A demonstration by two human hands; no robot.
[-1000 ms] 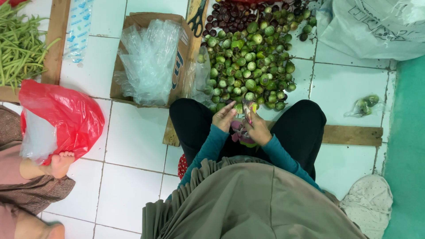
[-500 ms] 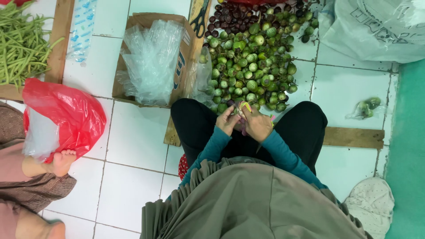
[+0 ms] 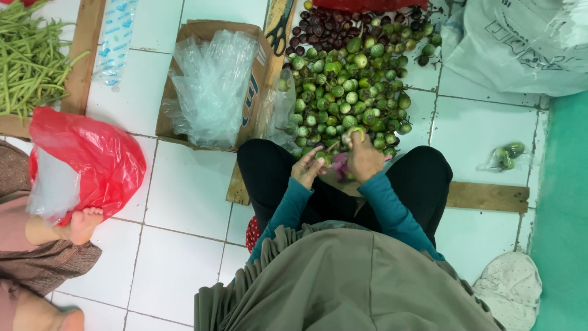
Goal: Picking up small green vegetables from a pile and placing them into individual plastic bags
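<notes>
Green eggplants [image 3: 349, 92] lay heaped beyond her knees, plastic bags [image 3: 211, 86] beside; the right hand [image 3: 362, 158] had lifted one eggplant [image 3: 355, 132], left hand [image 3: 309, 167] loosely curled.

Seated person on white tiled floor [image 3: 184, 202]: right hand [image 3: 362, 160] grips a small green eggplant [image 3: 354, 132] — left hand [image 3: 309, 167] just beside it, fingers loose. Ahead, pile of green and purple eggplants [image 3: 349, 79]; cardboard box of clear plastic bags [image 3: 211, 86]; red plastic bag [image 3: 92, 159] at left.
</notes>
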